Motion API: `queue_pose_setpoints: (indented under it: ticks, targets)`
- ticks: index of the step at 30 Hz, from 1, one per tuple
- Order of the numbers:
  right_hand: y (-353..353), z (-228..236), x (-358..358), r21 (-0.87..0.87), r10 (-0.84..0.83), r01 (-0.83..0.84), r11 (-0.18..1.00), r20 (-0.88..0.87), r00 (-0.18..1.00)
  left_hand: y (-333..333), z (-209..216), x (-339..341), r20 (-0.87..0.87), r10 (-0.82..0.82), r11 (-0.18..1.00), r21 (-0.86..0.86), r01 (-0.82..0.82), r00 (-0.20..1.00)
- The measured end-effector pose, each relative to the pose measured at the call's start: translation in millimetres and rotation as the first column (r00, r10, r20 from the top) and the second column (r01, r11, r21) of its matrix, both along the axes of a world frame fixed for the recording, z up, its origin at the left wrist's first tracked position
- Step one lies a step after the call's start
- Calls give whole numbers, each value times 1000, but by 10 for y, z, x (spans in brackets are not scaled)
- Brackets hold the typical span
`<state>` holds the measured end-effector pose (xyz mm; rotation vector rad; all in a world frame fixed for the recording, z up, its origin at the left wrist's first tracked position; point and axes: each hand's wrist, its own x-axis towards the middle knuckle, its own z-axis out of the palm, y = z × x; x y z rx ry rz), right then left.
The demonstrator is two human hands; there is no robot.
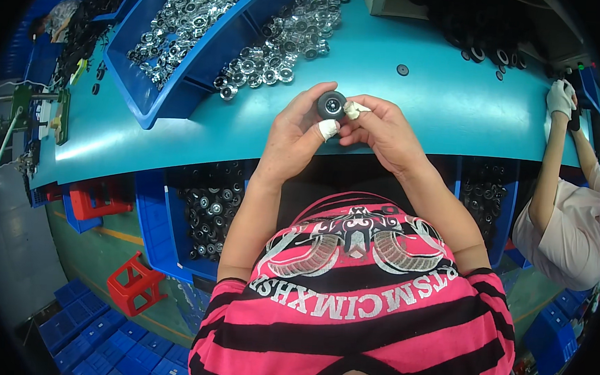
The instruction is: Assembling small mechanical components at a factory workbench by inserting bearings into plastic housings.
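Between my two hands, just above the near edge of the green-blue tabletop (pixel 235 130), is a small black toy wheel (pixel 331 105) with a shiny hub facing up. My left hand (pixel 297 129) grips its left side, the thumb wrapped in white tape. From the right, my right hand (pixel 379 127) pinches the wheel's edge, also with white wrapping on the thumb. Beyond my hands, several chrome wheel hubs (pixel 270 65) lie heaped on the table. More hubs fill a blue bin (pixel 137 98) tilted at the left.
A flat black ring (pixel 402 70) lies right of centre, with black tires (pixel 502 57) piled behind it. Blue crates of finished-looking wheels (pixel 209 216) stand under the table edge. A co-worker's gloved hand (pixel 561 99) is at the far right. Red stools (pixel 136 285) stand on the floor.
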<state>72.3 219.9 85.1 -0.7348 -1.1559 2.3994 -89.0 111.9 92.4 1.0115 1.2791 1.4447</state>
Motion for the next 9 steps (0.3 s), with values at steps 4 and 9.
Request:
queue_pose_setpoints:
  ticks: [4,9]
  targets:
    - [10,-25,27,62,9,-12,998,36,999,-2,-24,-12,30,-14,999,-29,15,999]
    - [22,-10,48,125,3,-9,992,50,999,13,30,-10,101,-60,998,-21,62,993]
